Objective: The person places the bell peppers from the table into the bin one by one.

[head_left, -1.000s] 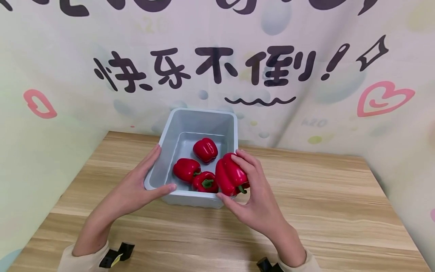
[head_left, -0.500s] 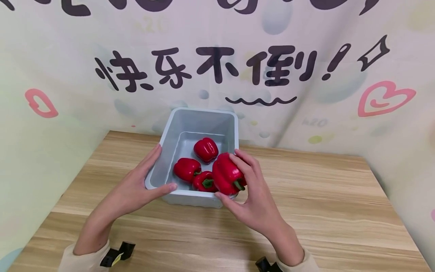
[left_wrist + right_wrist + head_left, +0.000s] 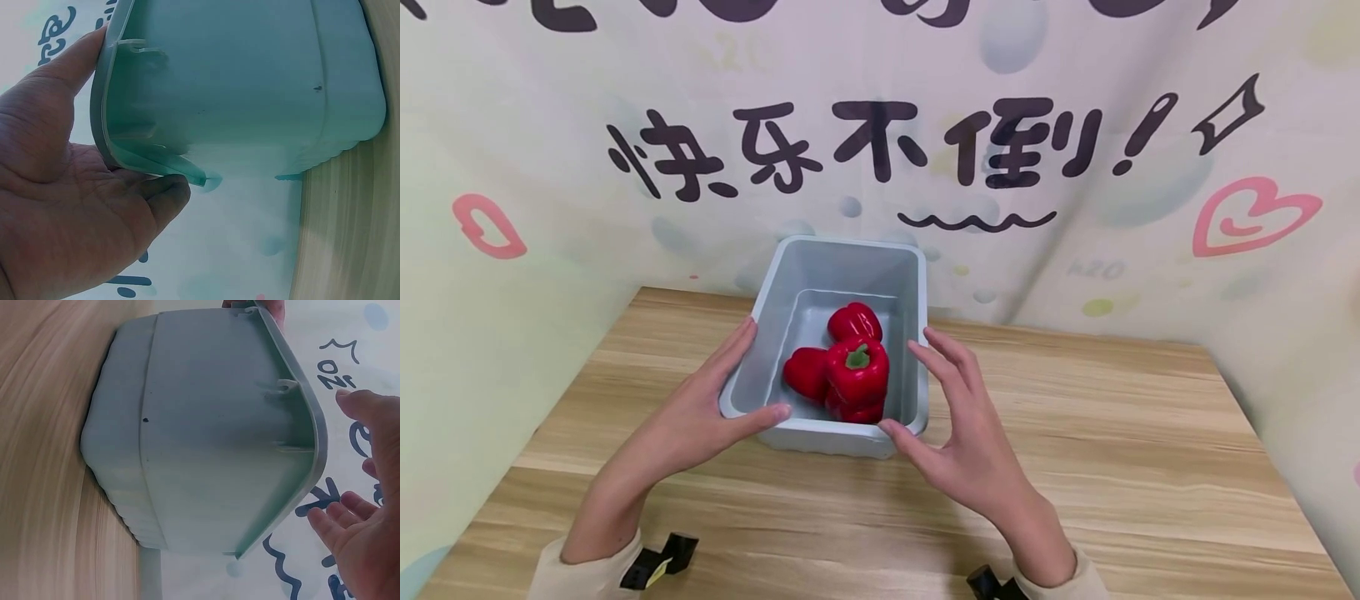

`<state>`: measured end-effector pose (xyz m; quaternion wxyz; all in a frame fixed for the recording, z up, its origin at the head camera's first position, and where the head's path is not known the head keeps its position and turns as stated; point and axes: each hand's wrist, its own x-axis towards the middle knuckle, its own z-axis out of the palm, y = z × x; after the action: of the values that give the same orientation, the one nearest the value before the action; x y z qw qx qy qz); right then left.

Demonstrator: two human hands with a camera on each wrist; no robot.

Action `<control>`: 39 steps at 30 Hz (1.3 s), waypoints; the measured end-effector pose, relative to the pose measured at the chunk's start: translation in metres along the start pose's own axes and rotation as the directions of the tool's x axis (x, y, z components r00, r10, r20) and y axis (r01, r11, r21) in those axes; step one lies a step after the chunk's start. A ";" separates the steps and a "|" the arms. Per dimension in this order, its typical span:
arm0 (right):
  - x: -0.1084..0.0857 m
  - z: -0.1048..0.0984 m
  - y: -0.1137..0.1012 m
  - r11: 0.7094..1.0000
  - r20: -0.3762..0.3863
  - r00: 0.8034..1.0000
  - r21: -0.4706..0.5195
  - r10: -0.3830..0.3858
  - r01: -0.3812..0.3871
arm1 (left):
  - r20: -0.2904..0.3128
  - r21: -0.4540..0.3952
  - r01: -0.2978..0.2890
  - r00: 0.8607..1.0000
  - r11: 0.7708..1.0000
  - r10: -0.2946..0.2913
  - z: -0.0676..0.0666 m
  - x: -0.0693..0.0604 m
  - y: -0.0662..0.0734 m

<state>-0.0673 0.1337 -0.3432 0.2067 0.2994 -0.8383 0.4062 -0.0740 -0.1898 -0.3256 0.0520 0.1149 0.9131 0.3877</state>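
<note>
A grey plastic bin (image 3: 842,429) stands near the back of the table. My left hand (image 3: 703,421) grips its near left corner; the left wrist view shows those fingers (image 3: 169,194) under the rim and the thumb outside it. Several red bell peppers are inside: one with its green stem up (image 3: 857,375) in front, one at the left (image 3: 806,372), and one behind (image 3: 854,321). The front pepper mostly covers another beneath it. Beside the near right corner, my right hand (image 3: 973,437) has its fingers spread and holds nothing; the right wrist view shows it off the rim.
The wood-grain table (image 3: 1112,467) extends to both sides and in front of the bin. Behind it hangs a pale printed cloth (image 3: 1075,267) with dark lettering, close to the bin's far end. Black pieces (image 3: 658,562) sit at both cuffs.
My right hand has let go of the bell pepper it held over the near right corner. That pepper has moved left into the bin, above another pepper. My left hand has stayed put.
</note>
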 end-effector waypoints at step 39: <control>-0.003 -0.018 0.020 0.997 -0.076 0.995 -0.015 0.069 -0.071 | 0.005 0.011 0.005 1.000 1.000 -0.005 0.000 0.000 0.001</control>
<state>-0.0765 0.1588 -0.3450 0.2263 0.2525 -0.8434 0.4168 -0.0743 -0.1889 -0.3254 0.0547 0.1140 0.9154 0.3821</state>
